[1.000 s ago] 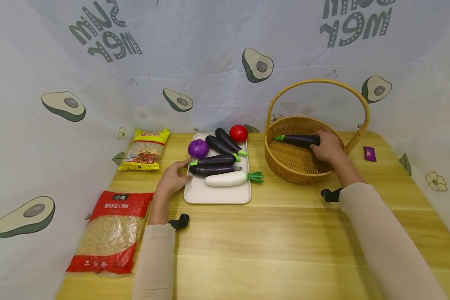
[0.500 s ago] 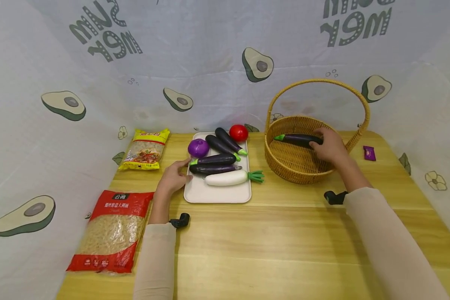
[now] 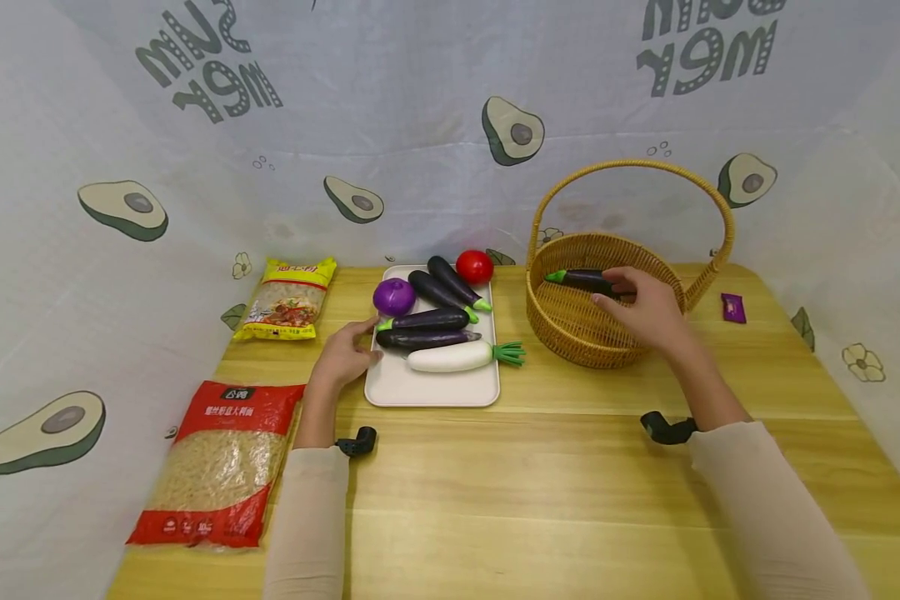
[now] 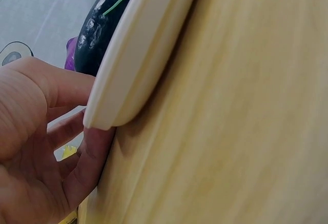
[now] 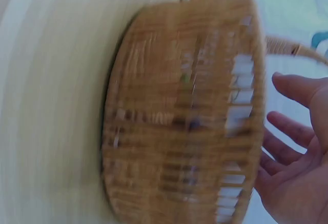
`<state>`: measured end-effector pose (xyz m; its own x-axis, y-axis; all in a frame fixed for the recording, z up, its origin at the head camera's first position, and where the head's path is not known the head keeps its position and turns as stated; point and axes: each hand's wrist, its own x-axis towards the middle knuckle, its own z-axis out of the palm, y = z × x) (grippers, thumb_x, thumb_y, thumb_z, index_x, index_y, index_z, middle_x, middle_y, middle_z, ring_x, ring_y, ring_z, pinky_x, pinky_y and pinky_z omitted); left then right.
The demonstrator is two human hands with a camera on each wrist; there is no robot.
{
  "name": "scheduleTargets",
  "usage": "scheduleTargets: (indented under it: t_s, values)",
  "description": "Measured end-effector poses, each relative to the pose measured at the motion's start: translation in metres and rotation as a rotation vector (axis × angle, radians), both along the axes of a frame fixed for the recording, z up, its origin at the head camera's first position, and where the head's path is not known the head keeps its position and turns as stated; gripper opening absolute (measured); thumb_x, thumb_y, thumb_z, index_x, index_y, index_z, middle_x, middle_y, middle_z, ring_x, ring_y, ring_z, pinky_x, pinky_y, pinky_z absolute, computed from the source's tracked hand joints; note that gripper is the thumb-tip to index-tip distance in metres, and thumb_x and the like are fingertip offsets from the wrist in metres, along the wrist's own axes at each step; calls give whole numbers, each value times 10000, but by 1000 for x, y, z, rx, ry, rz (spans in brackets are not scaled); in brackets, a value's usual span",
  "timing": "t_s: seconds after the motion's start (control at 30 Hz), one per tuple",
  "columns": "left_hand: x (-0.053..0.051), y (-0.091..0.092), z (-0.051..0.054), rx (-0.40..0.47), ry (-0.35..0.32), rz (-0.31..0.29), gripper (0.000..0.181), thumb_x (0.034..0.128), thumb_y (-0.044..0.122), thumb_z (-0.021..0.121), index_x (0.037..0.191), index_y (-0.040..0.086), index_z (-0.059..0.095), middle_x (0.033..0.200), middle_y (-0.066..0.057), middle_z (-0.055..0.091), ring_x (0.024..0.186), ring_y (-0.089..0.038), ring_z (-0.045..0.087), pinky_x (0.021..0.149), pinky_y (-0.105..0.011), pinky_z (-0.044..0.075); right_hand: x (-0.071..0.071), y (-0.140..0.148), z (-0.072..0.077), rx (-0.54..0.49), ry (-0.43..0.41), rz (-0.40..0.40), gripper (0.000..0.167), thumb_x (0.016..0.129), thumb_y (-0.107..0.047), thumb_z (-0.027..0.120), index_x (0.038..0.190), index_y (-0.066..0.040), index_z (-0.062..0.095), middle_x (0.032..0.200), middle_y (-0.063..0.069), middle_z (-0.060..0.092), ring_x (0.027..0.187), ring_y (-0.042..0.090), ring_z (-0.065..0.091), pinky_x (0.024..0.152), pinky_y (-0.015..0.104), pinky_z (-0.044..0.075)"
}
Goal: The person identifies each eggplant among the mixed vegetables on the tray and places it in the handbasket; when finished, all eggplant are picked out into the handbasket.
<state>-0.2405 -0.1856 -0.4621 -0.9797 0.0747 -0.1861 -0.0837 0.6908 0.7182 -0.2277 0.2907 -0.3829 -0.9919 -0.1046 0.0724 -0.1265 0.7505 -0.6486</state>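
**Eggplant in basket; right hand free, left hand on tray**

Head view: one eggplant (image 3: 579, 280) lies in the basket (image 3: 570, 345), green end to the left. The right hand (image 3: 647, 315) is above it, thumb and fingers parted; contact cannot be confirmed from here. The left hand (image 3: 342, 357) is at the left edge of the tray (image 3: 435, 390). The tray bears a radish (image 3: 450, 357), four other eggplants (image 3: 431, 319), an onion (image 3: 394, 297) and a tomato (image 3: 475, 267).

Left wrist view: the thumb reaches over the tray's rim and a bent finger meets its outer wall. The left hand is judged to hold the tray by the edge, apparently to steady it.

Right wrist view: the right hand's fingers are well spread beside the basket's rim, with nothing between them. Blur and weave prevent a clear sighting of the eggplant inside.

Assessment: the step in hand appears to be release of the eggplant into the basket. The next move calls for lifting the right hand clear of the rim and handle; any further transfer would need it back over the tray.
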Motion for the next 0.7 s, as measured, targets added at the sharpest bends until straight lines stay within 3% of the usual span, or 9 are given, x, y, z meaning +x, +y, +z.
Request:
scheduleTargets:
  t_s: [0.33,0.5,0.7]
  values:
    - [0,0,1,12,-9,8,718,912,150,722,1569,264,456,1593,-110,457,920,-243,571,826,-341,478,15,-53,-6,-127,76,124,520,990,-364,690,1396,-57,583,1387,198,612,1248,399,603,1040,566,491]
    - [0,0,1,16,-9,11,718,910,148,725,1566,268,461,1570,-115,474,804,-217,559,738,-322,476,17,-89,-11,-173,37,184,490,965,-374,723,1350,-89,618,1332,137,655,1230,356,628,1047,522,507]
    - [0,-1,0,28,2,16,712,909,145,735,1560,263,472,1543,-90,510,754,-191,513,689,-300,455,13,-123,-21,-217,-16,265,463,958,-301,741,1339,-60,632,1339,184,655,1230,358,626,1051,512,511]
